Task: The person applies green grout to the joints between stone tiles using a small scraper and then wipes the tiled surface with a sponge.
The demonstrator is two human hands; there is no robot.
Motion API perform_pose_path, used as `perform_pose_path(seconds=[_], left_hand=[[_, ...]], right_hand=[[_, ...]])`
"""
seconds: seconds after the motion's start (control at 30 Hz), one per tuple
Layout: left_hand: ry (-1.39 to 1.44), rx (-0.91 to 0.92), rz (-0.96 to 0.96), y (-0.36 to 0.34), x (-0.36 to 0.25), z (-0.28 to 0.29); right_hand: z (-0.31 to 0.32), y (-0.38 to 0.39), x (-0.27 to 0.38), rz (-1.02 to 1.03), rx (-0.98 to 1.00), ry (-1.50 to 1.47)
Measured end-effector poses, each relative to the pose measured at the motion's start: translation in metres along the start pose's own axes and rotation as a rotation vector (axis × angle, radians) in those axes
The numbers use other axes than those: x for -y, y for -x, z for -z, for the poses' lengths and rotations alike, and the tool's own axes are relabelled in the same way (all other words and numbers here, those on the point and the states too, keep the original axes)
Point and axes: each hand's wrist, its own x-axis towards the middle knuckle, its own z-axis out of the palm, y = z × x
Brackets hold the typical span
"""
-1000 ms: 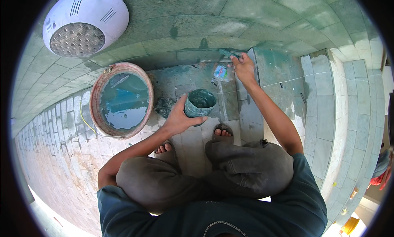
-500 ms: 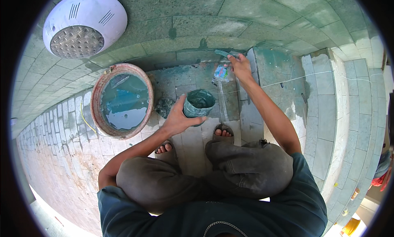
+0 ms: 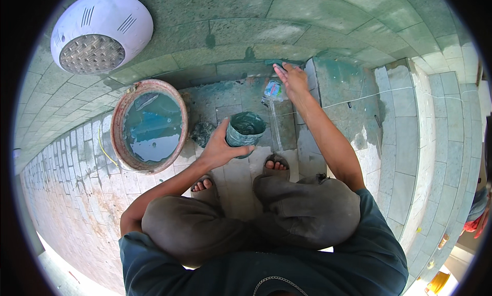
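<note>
My left hand (image 3: pixel 221 148) is wrapped round a green-smeared cup (image 3: pixel 245 137), which has thick green paste (image 3: pixel 248 124) inside. Farther off, at the foot of the tiled wall, my right hand (image 3: pixel 294 82) pinches a small flat green-coated scraper (image 3: pixel 277 62). The scraper lies along the wall's lower tiles, and fingers hide part of it. Just left of my right wrist, a clear plastic bag (image 3: pixel 273 92) with a coloured print rests on the wet tiles. Between the cup and the bucket sits a dark, paste-smeared lump (image 3: pixel 204 134) I cannot make out.
At left stands a round bucket (image 3: pixel 117 142) of cloudy water with something floating in it. A white oval lamp (image 3: pixel 106 17) is on the wall above. A thin white cord (image 3: pixel 382 94) runs across to the right, over a raised tiled step (image 3: pixel 341 81).
My right hand has moved slightly left and turned, bringing the scraper flatter along the wall's base. My left hand still holds the cup; the whole view has shifted a little.
</note>
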Motion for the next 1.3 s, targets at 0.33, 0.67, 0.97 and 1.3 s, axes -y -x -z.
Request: perform_pose_path(seconds=[0.33, 0.67, 0.97, 1.3], left_hand=[[-0.033, -0.005, 0.015, -0.002, 0.001, 0.004], [-0.322, -0.025, -0.138, -0.016, -0.028, 0.008], [-0.603, 0.072, -0.25, -0.027, -0.062, 0.001], [-0.655, 0.055, -0.245, -0.027, -0.055, -0.022]], right_hand=[[0.019, 0.034, 0.013, -0.06, -0.009, 0.075], [0.02, 0.122, 0.093, 0.153, 0.493, 0.889], [0.0, 0.156, 0.105, 0.688, 0.864, 1.485], [0.013, 0.151, 0.084, 0.477, 1.001, 1.429]])
